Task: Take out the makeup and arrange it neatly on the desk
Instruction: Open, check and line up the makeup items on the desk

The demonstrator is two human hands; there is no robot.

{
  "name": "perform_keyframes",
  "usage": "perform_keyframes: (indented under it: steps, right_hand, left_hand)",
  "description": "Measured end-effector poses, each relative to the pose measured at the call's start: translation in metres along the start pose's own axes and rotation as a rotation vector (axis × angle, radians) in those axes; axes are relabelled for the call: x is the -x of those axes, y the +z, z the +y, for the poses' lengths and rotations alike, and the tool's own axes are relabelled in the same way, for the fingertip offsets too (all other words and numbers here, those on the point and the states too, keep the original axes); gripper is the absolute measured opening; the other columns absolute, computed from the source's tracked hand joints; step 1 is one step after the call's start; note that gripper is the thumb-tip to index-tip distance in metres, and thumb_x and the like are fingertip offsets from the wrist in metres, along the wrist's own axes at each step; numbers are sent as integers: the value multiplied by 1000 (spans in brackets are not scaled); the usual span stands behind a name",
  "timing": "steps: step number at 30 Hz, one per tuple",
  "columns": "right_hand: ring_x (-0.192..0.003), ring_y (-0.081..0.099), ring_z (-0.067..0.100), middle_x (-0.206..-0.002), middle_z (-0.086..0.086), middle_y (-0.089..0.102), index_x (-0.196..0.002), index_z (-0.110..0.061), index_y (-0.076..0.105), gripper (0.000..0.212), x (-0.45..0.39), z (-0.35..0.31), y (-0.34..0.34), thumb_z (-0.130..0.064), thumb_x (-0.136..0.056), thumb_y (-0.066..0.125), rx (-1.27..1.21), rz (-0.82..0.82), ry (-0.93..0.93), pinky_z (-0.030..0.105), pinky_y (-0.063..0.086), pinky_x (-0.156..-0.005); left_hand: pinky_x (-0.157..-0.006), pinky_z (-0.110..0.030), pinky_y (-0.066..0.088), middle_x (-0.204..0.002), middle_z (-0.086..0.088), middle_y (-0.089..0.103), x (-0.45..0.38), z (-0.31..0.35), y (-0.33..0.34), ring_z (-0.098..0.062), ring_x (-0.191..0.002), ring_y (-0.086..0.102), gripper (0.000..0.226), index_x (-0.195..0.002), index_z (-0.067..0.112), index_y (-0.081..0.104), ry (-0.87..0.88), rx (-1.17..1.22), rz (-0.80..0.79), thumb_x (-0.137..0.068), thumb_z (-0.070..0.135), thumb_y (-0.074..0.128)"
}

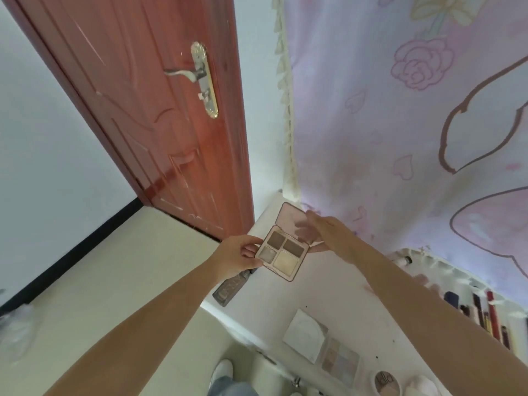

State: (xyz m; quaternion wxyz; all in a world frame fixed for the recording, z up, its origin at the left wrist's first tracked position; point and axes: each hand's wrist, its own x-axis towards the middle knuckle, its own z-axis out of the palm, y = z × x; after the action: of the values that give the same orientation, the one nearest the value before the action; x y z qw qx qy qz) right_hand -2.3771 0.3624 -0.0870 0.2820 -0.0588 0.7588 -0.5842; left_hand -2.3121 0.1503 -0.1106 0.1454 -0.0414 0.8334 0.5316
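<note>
The left hand [237,257] pinched the open eyeshadow palette [285,252] (four pans visible) at its left edge, above the white counter [337,287]. The right hand [325,232] grasped the palette's raised lid. A white compact [305,335] lay on the counter, nearer the person.

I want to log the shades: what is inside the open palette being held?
Inside the eyeshadow palette: two brown pans, two pale shimmery ones. The right hand covers part of the lid's inside.
</note>
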Motion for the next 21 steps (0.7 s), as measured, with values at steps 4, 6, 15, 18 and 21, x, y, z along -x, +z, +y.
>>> perform_keyframes:
  steps: [4,6,15,18,21]
  right_hand:
    - [-66,65,12,-70,-1,68,-93,-12,62,36,-16,30,18,-40,-93,39,-18,39,105,24,57,-56]
    - [-72,65,21,-76,6,66,-90,-10,59,34,-22,50,28,-38,-94,40,-6,30,167,28,58,-59]
    - [-48,59,13,-38,-7,44,-52,-16,39,45,-28,96,53,-24,-96,40,42,93,239,24,53,-54]
    - [-37,58,9,-48,-5,53,-67,-6,51,37,-29,104,53,-23,-97,38,13,89,253,16,46,-39]
    - [-44,59,12,-61,3,56,-77,-4,55,34,-31,108,52,-25,-97,37,32,70,254,18,50,-42]
  left_hand:
    - [-77,-16,48,-85,-2,69,12,-33,15,-11,-77,62,35,-106,9,66,-121,-108,57,-73,-3,69]
    - [-75,-14,46,-99,-9,68,20,-50,26,-12,-82,60,40,-112,9,64,-206,-136,63,-73,1,71]
    - [-80,-22,45,-107,-14,66,28,-81,59,-20,-92,59,22,-104,0,65,-319,-322,125,-82,2,61]
    - [-85,-30,50,-107,-12,66,28,-87,64,-25,-100,61,26,-106,2,63,-361,-380,117,-82,-3,55]
    - [-82,-30,50,-103,-13,66,29,-89,67,-26,-97,60,26,-104,2,63,-396,-411,130,-81,-5,52]
